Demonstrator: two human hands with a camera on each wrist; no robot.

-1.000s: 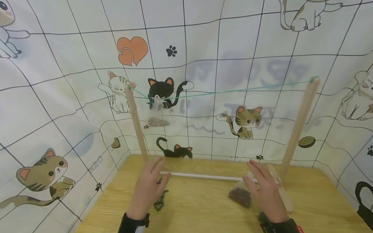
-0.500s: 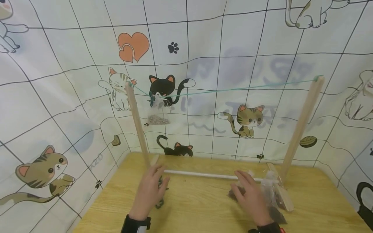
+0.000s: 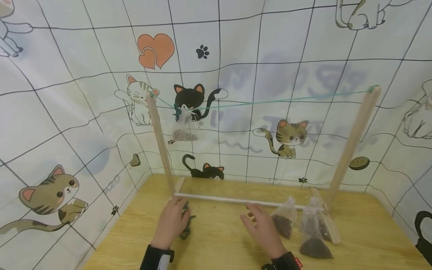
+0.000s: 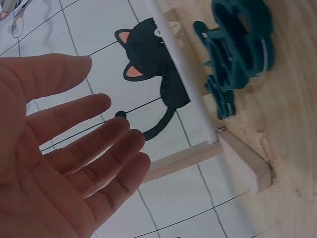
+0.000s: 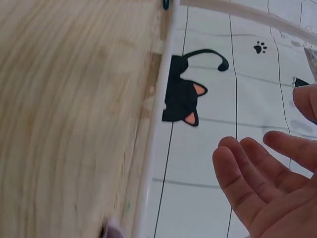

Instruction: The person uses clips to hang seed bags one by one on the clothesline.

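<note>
My left hand (image 3: 170,223), fingers relaxed and holding nothing, hovers by several dark green plastic clips (image 3: 185,230) on the table. In the left wrist view its spread fingers stand apart from the clips (image 4: 242,44). My right hand (image 3: 264,228) is empty too, fingers loosely bent, just left of a clear pouch with brown contents (image 3: 282,225). To the right stands a second pouch with darker contents (image 3: 315,247), and a third lies partly hidden behind it. A pouch with pale grains (image 3: 184,134) hangs from the green string (image 3: 270,102), with a green clip (image 3: 177,111) at its top.
Two wooden posts, a left post (image 3: 158,146) and a right post (image 3: 354,142), carry the string. A white rod (image 3: 229,200) joins them low over the wooden table (image 3: 222,243). Behind hangs a cat-print cloth (image 3: 236,157). A black loop (image 3: 423,225) shows at the right edge.
My right hand has moved left from the pouches, uncovering them. The left hand has shifted little, its fingers sinking slightly beside the clips. The view has tilted slightly.
</note>
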